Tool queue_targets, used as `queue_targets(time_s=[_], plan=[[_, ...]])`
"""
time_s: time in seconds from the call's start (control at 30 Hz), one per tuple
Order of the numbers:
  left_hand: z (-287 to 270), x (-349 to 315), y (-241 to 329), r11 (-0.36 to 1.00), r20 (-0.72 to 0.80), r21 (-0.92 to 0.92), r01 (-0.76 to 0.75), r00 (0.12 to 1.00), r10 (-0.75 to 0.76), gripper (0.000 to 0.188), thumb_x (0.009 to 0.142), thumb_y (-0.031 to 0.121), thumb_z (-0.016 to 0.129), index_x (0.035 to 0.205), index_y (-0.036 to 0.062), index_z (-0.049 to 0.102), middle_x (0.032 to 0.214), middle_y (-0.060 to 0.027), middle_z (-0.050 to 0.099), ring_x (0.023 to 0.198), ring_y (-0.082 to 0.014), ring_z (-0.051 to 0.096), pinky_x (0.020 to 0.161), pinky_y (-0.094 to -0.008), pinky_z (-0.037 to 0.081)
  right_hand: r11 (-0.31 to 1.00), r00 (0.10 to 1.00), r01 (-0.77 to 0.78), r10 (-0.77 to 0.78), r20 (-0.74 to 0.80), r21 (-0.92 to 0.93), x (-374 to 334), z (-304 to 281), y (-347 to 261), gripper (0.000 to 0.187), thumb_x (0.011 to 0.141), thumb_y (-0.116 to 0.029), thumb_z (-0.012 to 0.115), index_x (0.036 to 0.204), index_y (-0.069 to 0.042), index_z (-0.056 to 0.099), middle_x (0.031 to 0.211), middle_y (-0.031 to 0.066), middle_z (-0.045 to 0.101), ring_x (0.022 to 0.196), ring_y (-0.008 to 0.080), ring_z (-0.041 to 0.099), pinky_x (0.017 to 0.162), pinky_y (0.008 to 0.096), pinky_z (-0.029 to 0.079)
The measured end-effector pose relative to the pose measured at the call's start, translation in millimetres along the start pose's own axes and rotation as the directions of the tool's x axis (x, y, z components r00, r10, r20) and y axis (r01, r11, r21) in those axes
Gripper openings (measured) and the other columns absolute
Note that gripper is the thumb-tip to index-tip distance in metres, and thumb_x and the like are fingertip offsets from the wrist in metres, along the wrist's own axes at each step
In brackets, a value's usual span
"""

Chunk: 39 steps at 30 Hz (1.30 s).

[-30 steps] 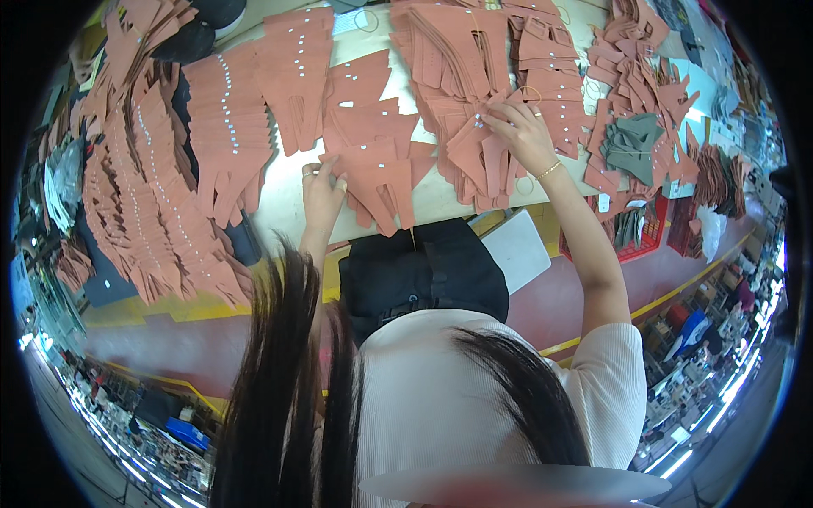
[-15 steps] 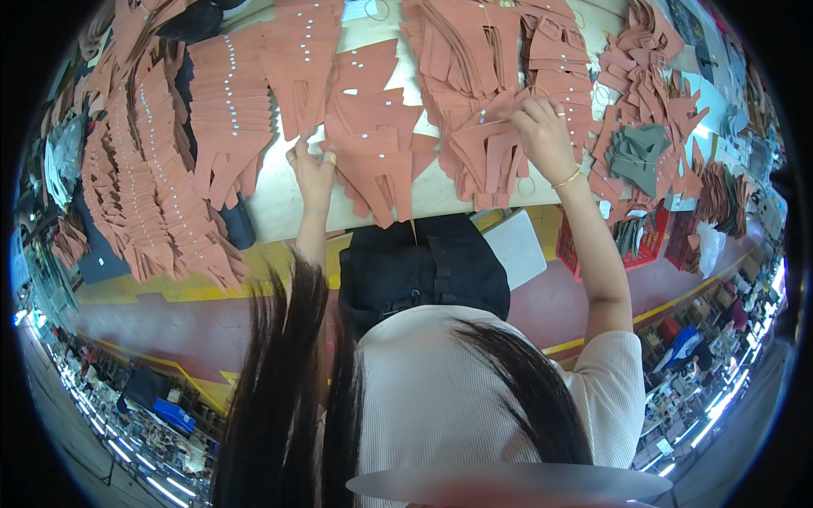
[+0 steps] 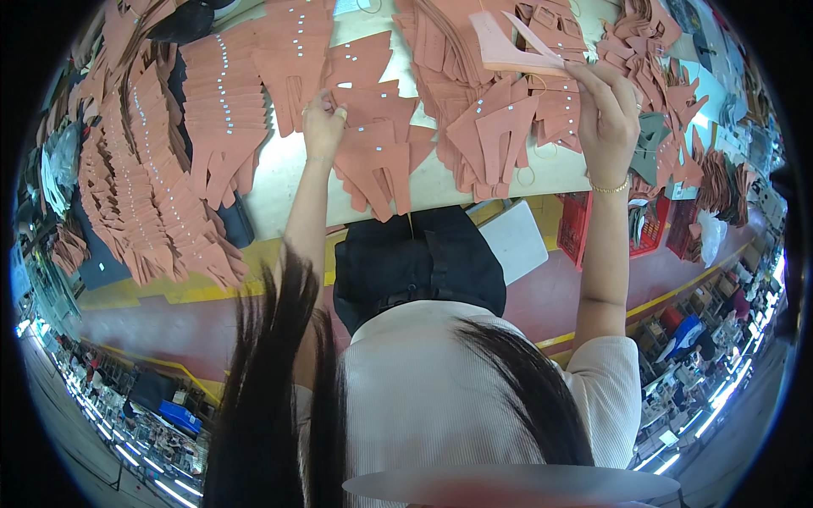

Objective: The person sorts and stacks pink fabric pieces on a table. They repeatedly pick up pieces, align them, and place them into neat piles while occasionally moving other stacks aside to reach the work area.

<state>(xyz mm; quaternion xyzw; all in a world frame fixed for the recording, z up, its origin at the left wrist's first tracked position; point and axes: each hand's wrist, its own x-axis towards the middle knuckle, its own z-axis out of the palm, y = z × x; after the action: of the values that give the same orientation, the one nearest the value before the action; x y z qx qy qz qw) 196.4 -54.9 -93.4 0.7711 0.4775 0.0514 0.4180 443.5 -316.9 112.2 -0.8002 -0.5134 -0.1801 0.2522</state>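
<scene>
My right hand (image 3: pixel 608 118) is raised over the right part of the table and pinches a forked cut piece (image 3: pixel 508 52) by one end. The piece shows a paler pink face and a cut-out between its prongs. Below and left of it lies a fanned stack of salmon-coloured cut pieces (image 3: pixel 508 127) with small white stickers. My left hand (image 3: pixel 324 127) is closed with curled fingers at the edge of the middle row of cut pieces (image 3: pixel 378 165); whether anything is in its fingers is hidden.
More stickered salmon pieces lie in long overlapping rows (image 3: pixel 224 110) at left. A dark green bundle (image 3: pixel 650 148) rests on pieces at right, above a red crate (image 3: pixel 576 229). A white board (image 3: pixel 512 241) sits beside my dark-clothed lap.
My right hand has moved up and right, lifting a cut piece off the right-hand stack. My left hand has shifted slightly up and right, its fingers now more curled.
</scene>
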Motion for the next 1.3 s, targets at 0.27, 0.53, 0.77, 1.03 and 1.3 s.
queue_targets(time_s=[0.27,0.53,0.77,1.03,1.3], plan=[[-22,-45,-45,0.991,0.003,0.11,0.081,0.997,-0.082,0.04,0.085,0.017,0.072,0.117,-0.0006,0.055,0.106,-0.0173,0.06,0.094,-0.0289,0.061,0.085,-0.0392,0.049,0.844,0.825,-0.333,0.045,0.563,0.421,-14,-26,-74,0.033,0.072,0.007,0.063,0.099,-0.009,0.074,0.089,0.0068,0.059,0.083,0.0241,0.063,0.071,0.0337,0.051],[-36,-87,-73,0.549,0.351,-0.616,0.565,0.821,-0.451,0.049,0.102,0.044,0.046,0.123,0.0009,0.054,0.103,-0.0125,0.064,0.089,-0.0198,0.061,0.082,-0.0331,0.047,0.604,0.63,-0.664,0.134,0.765,0.441,-101,179,-138,0.011,0.084,-0.015,0.069,0.09,-0.005,0.07,0.092,0.012,0.066,0.088,0.0303,0.065,0.079,0.0406,0.051],[-23,-97,-74,0.86,0.262,-0.253,0.444,0.887,-0.381,0.045,0.08,0.021,0.081,0.108,-0.004,0.056,0.091,-0.0127,0.069,0.082,-0.0188,0.066,0.075,-0.0315,0.052,0.671,0.657,-0.651,0.265,0.706,0.354,-129,211,-132,0.012,0.083,-0.013,0.072,0.088,-0.003,0.069,0.085,0.0119,0.067,0.079,0.0267,0.065,0.074,0.0373,0.052],[-23,-98,-71,0.945,0.2,-0.115,0.306,0.939,-0.28,0.041,0.079,0.013,0.08,0.108,-0.0029,0.055,0.083,-0.0104,0.066,0.075,-0.0206,0.063,0.073,-0.0325,0.052,0.775,0.682,-0.576,0.28,0.675,0.26,-120,209,-139,0.016,0.08,-0.013,0.075,0.09,-0.004,0.067,0.082,0.0119,0.065,0.08,0.0289,0.065,0.075,0.0398,0.051],[-43,-97,-48,0.99,0.134,0.009,-0.144,0.981,0.142,0.056,0.074,0.018,0.082,0.123,0.0079,0.057,0.131,-0.0205,0.05,0.115,-0.0339,0.05,0.093,-0.0414,0.046,0.889,0.743,-0.269,-0.053,0.667,0.371,-96,176,-141,0.013,0.076,-0.011,0.073,0.08,-0.005,0.061,0.081,0.0087,0.061,0.083,0.0298,0.059,0.081,0.042,0.047]])
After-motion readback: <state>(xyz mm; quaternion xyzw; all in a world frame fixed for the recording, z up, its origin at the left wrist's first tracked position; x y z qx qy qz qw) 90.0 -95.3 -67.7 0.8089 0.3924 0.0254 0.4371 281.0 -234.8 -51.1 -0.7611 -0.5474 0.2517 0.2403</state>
